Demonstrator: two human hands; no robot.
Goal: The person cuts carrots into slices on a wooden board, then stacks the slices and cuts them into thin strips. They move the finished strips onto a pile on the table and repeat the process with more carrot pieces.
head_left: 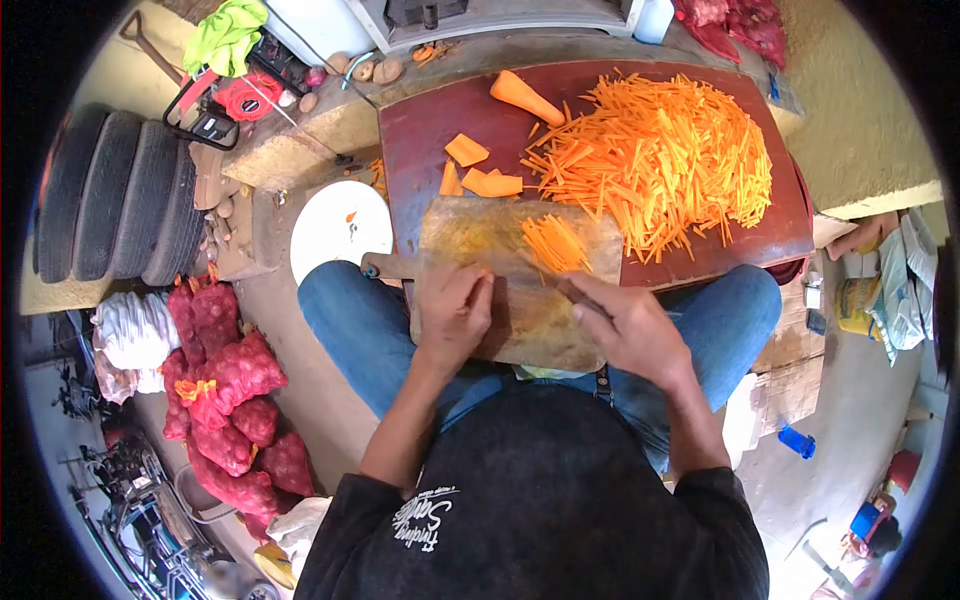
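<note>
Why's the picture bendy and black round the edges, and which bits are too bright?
In the head view, a very wide lens probably bows the edges and blackens the corners; in that head view, the floor at lower right is washed out nearly white, and the round white thing beside the left knee glows too; the carrot sticks don't.

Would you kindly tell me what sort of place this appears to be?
Probably a storeroom or garage used for preparing food: a row of tyres and filled red mesh sacks share the space with a heap of cut carrot.
</note>
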